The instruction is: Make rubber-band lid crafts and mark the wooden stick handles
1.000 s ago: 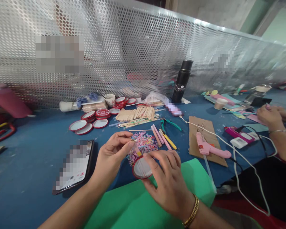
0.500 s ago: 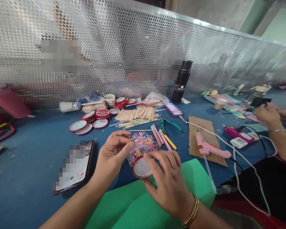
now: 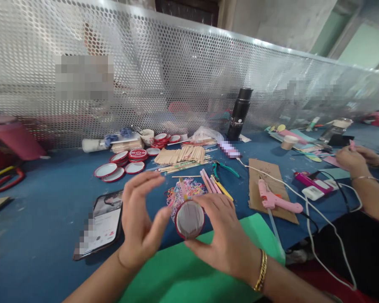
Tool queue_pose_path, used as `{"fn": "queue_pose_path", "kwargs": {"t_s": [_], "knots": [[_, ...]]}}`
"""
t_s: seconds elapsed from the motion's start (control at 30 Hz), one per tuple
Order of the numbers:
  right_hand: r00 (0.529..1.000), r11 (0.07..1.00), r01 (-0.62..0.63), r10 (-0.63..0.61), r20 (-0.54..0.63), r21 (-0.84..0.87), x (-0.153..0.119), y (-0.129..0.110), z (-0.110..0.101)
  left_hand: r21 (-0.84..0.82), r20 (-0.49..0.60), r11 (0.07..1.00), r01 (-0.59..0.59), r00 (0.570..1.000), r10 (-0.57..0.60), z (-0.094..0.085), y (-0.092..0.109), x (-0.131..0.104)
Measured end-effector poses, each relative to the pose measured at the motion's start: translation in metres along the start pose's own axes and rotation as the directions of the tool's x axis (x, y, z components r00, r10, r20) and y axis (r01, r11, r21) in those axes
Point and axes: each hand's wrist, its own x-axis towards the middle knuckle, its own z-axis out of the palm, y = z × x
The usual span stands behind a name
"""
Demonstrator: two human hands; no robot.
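My right hand [image 3: 227,235] grips a round jar lid [image 3: 190,219] by its red rim, thumb below and fingers above, with the pale inner side turned up. A flat wooden stick [image 3: 182,185] with a yellow part juts from the lid's far edge. Just left of the lid, my left hand [image 3: 140,223] is open, thumb and fingers apart and holding nothing. Behind the lid lies a heap of small coloured rubber bands [image 3: 173,195]. Pink, purple and yellow sticks [image 3: 210,182] lie beside the heap. Under my hands is a green sheet [image 3: 177,269].
A phone [image 3: 105,223] lies left. Farther back are red lids [image 3: 105,169], wooden sticks [image 3: 180,155], teal pliers [image 3: 224,169] and a black bottle [image 3: 240,113]. Right, a pink glue gun [image 3: 278,202] rests on cardboard [image 3: 255,168], near a white cable. Another person's hands [image 3: 350,160] work at far right.
My left hand has let go of the stick, moved left and opened. The lid has tilted to face me more, still in my right hand.
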Motion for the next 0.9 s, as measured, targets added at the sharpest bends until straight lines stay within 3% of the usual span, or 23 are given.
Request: {"fn": "queue_pose_path", "kwargs": {"t_s": [0.07,0.13,0.2,0.3,0.37,0.4,0.53,0.6,0.77,0.9], "knots": [[0.999,0.999,0.047,-0.047,0.02,-0.019,0.014,-0.001,-0.003,0.039,0.056,0.957,-0.288,0.957,0.285,-0.005,0.01,-0.008],[0.997,0.997,0.065,-0.063,0.035,-0.049,0.032,-0.003,-0.003,0.045,0.196,0.853,-0.52,0.842,0.503,-0.008,0.017,-0.016],[0.998,0.995,0.046,-0.042,0.04,-0.088,0.05,-0.005,0.001,0.008,0.279,0.741,-0.672,0.713,0.643,-0.007,0.023,-0.021],[0.997,0.993,0.062,-0.056,0.055,-0.104,0.079,-0.011,0.01,-0.157,0.418,0.643,-0.749,0.54,0.731,0.002,0.03,-0.024],[0.994,0.995,0.066,-0.059,0.087,-0.081,0.099,-0.015,0.017,-0.277,0.507,0.619,-0.735,0.435,0.744,0.012,0.032,-0.026],[0.994,0.996,0.059,-0.052,0.101,-0.066,0.108,-0.017,0.021,-0.302,0.537,0.619,-0.725,0.407,0.739,0.017,0.033,-0.028],[0.975,0.999,0.037,-0.037,0.218,0.002,0.139,-0.025,0.04,-0.292,0.631,0.676,-0.677,0.395,0.668,0.029,0.03,-0.032],[0.955,1.0,0.016,-0.018,0.296,0.007,0.145,-0.027,0.052,-0.284,0.637,0.694,-0.661,0.411,0.652,0.029,0.028,-0.032],[0.892,0.993,0.043,0.012,0.452,-0.11,0.14,-0.028,0.081,-0.307,0.581,0.693,-0.653,0.448,0.68,0.025,0.028,-0.027],[0.892,0.967,0.117,-0.002,0.451,-0.226,0.137,-0.03,0.1,-0.319,0.566,0.704,-0.635,0.468,0.679,0.025,0.029,-0.024]]}}
